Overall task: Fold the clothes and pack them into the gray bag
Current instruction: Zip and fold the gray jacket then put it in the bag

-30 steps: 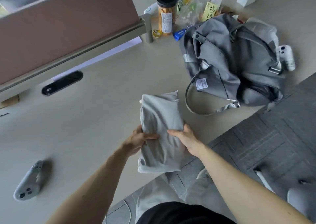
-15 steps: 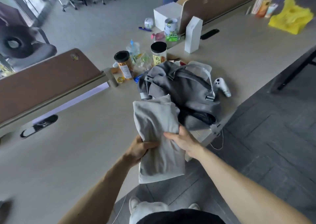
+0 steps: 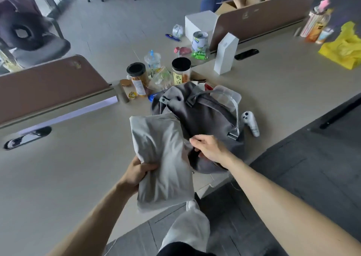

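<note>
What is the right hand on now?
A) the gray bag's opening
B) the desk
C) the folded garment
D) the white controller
A: the right hand grips the gray bag at its dark opening; the left hand holds the folded garment.

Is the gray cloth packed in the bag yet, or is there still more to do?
Not yet. Done: the light gray garment is folded into a neat packet. In hand: the left hand grips it above the table, while the right hand holds the edge of the opening of the gray bag. Left: slide the garment inside the bag.
</note>
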`<state>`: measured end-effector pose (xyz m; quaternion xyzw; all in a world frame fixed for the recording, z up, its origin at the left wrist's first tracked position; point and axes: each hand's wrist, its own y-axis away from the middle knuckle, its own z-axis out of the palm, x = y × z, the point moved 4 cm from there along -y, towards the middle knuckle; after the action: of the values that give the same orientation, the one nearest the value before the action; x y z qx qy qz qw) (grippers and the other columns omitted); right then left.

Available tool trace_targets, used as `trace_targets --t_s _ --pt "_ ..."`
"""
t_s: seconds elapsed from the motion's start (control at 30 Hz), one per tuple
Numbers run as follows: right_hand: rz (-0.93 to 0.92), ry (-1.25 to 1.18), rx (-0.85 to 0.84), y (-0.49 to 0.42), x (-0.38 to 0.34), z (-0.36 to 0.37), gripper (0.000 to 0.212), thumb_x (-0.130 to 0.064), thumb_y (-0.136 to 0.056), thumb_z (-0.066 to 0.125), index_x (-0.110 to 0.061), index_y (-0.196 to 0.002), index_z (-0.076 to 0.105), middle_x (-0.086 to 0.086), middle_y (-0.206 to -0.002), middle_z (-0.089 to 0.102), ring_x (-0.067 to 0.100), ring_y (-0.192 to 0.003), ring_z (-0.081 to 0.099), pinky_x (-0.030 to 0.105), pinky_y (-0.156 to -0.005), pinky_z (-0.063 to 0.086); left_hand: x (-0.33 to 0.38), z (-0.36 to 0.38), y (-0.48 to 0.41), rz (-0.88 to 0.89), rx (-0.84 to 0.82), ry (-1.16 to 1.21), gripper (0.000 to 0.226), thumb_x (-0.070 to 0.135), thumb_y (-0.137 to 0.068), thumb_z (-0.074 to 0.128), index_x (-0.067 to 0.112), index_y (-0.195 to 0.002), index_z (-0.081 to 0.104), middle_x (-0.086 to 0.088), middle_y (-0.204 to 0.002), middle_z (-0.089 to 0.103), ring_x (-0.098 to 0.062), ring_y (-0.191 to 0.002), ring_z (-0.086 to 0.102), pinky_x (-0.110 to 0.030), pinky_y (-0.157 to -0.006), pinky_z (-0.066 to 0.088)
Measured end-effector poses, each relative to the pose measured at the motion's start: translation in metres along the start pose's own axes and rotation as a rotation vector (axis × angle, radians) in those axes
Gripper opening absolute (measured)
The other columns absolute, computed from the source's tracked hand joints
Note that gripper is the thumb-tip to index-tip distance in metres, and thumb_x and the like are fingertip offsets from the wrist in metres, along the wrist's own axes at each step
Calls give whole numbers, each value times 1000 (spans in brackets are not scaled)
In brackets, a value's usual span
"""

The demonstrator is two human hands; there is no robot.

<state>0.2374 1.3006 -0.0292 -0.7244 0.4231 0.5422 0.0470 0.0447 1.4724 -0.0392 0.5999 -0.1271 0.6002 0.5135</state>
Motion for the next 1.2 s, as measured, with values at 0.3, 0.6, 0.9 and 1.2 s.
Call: trace_targets --t_s 0.3,0.6,0.9,1.2 --pt "53 849 -17 -84 52 -36 57 -47 -87 67 -28 -136 47 3 -131 48 27 -124 47 42 -94 47 -4 16 -67 -78 151 142 40 -18 -81 57 6 -113 64 -14 -102 75 -30 -90 73 -34 -67 60" --pt "-53 1169 -56 -114 67 -19 43 -25 -90 60 -18 -129 43 9 -127 49 31 -117 51 44 -89 46 3 42 -86 -64 252 216 55 -4 -64 69 2 -119 62 -20 -112 72 -37 -98 71 -41 -73 59" --pt "66 110 -30 -148 43 -114 46 -29 -97 57 -14 -60 35 2 -59 31 22 -65 36 36 -59 22 3 81 -70 23 401 247 54 -8 -62 71 4 -115 65 -19 -110 72 -37 -99 70 -43 -78 59" --pt "-34 -188 -172 -151 15 -155 57 -38 -100 53 17 -116 47 34 -127 48 45 -123 45 59 -106 35 -4 154 -108 39 433 166 52 -7 -56 70 5 -106 66 -15 -97 75 -34 -91 71 -43 -77 60"
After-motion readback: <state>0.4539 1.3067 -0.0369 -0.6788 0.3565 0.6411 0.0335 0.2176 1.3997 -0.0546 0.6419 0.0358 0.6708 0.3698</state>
